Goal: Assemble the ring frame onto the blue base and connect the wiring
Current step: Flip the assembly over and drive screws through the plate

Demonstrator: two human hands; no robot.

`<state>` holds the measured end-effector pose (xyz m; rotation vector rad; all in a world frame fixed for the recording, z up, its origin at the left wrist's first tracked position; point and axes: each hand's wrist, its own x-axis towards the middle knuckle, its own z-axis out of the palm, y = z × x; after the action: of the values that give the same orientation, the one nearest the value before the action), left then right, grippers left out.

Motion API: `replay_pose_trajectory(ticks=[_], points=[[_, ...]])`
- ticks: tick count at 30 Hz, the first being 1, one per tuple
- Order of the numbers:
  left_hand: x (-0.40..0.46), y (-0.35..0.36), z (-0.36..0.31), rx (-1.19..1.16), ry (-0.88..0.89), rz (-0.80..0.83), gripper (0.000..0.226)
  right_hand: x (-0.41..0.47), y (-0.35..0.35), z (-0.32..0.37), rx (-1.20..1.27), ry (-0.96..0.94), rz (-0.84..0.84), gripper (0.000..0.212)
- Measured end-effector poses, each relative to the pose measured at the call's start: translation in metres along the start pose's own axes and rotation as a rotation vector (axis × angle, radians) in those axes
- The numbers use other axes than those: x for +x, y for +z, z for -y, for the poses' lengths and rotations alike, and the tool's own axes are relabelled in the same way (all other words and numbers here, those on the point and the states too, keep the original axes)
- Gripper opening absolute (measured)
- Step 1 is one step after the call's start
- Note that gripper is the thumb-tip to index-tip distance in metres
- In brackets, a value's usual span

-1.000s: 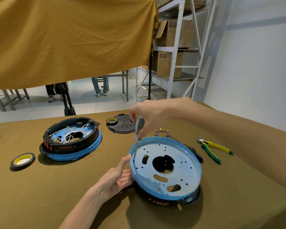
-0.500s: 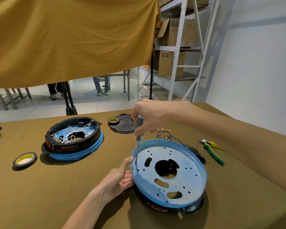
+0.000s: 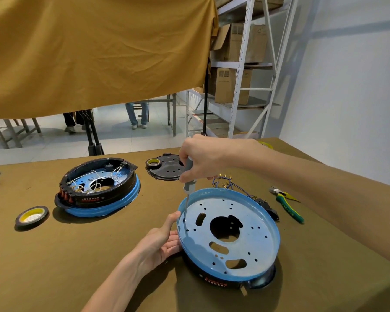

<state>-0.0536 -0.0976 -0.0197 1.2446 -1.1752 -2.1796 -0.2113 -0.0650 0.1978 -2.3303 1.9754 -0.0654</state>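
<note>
Fingers of right hand (image 3: 203, 158) clenched round grey screwdriver (image 3: 188, 176), tip down on blue base (image 3: 252, 235) near its left rim. Left hand (image 3: 160, 244) relaxed, cupping that rim. Base toward table's (image 3: 54, 266) front edge.

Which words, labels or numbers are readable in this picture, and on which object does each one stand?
None can be read with certainty.
Red print on the black ring frame under the blue base: too blurred.
Red and white print on the second assembly: too blurred.
Dark lettering on the pliers handle: too small.
Marks on the cardboard boxes: too small.
</note>
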Motion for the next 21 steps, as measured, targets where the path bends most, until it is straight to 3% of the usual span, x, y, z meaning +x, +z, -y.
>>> replay_pose_trajectory(ticks=[11, 21], points=[[-0.004, 0.000, 0.000, -0.017, 0.012, 0.022, 0.090, 0.005, 0.008, -0.006, -0.037, 0.015, -0.029, 0.047], [-0.014, 0.002, -0.004, -0.046, 0.028, 0.021, 0.074, -0.016, 0.009, -0.012, 0.097, -0.013, 0.049, 0.028]])
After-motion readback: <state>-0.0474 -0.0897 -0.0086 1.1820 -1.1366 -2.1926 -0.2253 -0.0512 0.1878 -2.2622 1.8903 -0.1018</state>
